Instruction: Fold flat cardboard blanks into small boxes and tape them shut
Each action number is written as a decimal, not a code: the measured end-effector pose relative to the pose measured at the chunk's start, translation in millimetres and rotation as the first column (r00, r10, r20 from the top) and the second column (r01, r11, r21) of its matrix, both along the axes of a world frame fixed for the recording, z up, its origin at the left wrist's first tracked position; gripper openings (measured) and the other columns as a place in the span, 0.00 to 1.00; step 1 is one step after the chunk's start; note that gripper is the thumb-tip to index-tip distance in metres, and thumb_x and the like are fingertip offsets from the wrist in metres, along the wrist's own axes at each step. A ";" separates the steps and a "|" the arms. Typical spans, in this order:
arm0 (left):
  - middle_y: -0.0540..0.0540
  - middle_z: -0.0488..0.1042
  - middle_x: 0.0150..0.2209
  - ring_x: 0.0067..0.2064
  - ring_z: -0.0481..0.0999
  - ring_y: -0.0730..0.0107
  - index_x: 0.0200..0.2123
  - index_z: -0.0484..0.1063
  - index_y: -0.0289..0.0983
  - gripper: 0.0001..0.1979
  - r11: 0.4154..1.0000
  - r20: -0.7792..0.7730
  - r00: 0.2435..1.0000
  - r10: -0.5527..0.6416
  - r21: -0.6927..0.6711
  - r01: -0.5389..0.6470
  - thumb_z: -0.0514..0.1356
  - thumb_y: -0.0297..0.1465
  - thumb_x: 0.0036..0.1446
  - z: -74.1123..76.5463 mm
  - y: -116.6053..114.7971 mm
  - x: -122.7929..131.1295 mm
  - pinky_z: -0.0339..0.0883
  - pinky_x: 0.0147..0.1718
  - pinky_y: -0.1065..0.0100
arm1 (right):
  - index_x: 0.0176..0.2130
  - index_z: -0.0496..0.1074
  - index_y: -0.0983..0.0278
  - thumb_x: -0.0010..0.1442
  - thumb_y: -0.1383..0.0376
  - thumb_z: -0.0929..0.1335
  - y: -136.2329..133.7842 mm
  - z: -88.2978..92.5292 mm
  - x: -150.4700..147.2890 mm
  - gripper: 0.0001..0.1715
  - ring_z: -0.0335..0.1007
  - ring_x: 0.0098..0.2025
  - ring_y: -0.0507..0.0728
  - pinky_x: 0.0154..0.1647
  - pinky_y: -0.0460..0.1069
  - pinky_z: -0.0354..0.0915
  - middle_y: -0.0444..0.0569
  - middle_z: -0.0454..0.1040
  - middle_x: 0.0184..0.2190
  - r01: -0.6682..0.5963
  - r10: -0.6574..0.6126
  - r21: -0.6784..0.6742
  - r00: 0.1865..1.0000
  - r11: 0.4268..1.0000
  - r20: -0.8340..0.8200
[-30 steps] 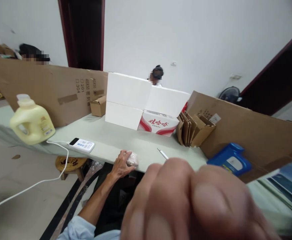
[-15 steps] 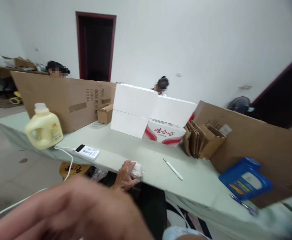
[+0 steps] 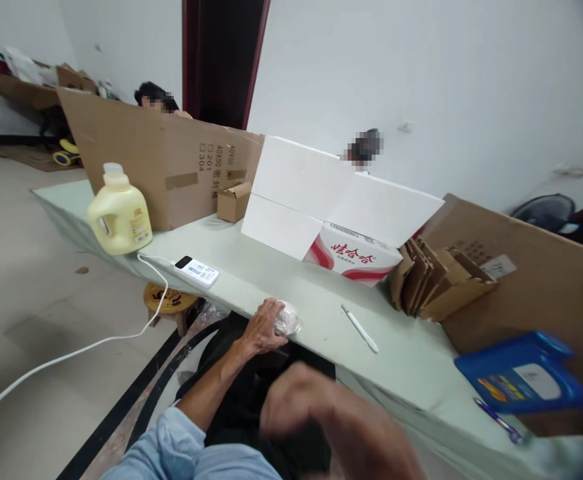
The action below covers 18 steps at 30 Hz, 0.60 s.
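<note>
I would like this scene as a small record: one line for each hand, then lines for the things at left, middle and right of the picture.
Left hand: grasps a pale plastic-wrapped item at the near edge of the table
Right hand: blurred, close to the camera; whether it holds something cannot be told
Left: yellow jug, white device with white cable
Middle: white pen-like tool, red-and-white box behind it
Right: blue container, purple pen

Head camera, single view: worn above the near edge of the table (image 3: pixel 251 270), facing forward and down, across to the far wall (image 3: pixel 471 80); horizon tilted, sloping rightward; blurred right hand (image 3: pixel 318 403) nearest the lens.
</note>
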<state>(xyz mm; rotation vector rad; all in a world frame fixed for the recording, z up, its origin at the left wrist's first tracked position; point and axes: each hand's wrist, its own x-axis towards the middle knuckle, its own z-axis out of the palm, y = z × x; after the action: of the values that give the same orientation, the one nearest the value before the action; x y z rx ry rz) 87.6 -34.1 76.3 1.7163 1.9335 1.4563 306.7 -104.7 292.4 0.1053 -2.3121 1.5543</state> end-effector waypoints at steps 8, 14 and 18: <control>0.38 0.65 0.63 0.66 0.68 0.43 0.66 0.61 0.43 0.49 0.998 0.023 0.998 -0.051 0.049 0.050 0.75 0.26 0.41 -4.1 -4.7 -6.4 0.66 0.67 0.42 | 0.56 0.78 0.63 0.52 0.35 0.74 148.7 -124.5 -28.2 0.45 0.76 0.53 0.70 0.51 0.64 0.75 0.65 0.75 0.61 0.840 -0.833 0.085 0.511 0.537 0.212; 0.39 0.67 0.62 0.64 0.70 0.44 0.65 0.63 0.44 0.48 0.997 -0.003 0.998 -0.061 0.041 0.061 0.75 0.26 0.41 -10.8 -0.8 -7.8 0.67 0.65 0.40 | 0.60 0.76 0.63 0.52 0.39 0.76 167.7 -187.7 -45.7 0.47 0.78 0.39 0.61 0.35 0.54 0.76 0.59 0.80 0.54 0.756 -0.718 -0.028 0.631 0.653 0.296; 0.39 0.69 0.60 0.62 0.71 0.44 0.64 0.63 0.44 0.43 0.997 -0.016 0.998 -0.062 0.038 0.062 0.73 0.26 0.45 -12.4 7.5 -7.7 0.69 0.64 0.40 | 0.63 0.74 0.63 0.53 0.43 0.76 173.2 -199.9 -54.9 0.47 0.78 0.39 0.60 0.34 0.53 0.76 0.57 0.79 0.56 0.756 -0.712 -0.059 0.637 0.652 0.296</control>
<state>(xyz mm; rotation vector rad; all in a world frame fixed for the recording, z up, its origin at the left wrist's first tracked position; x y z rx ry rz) 79.8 -26.6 63.9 1.7909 1.8538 1.4722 251.9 68.6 92.5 -1.0252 -1.9356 1.3371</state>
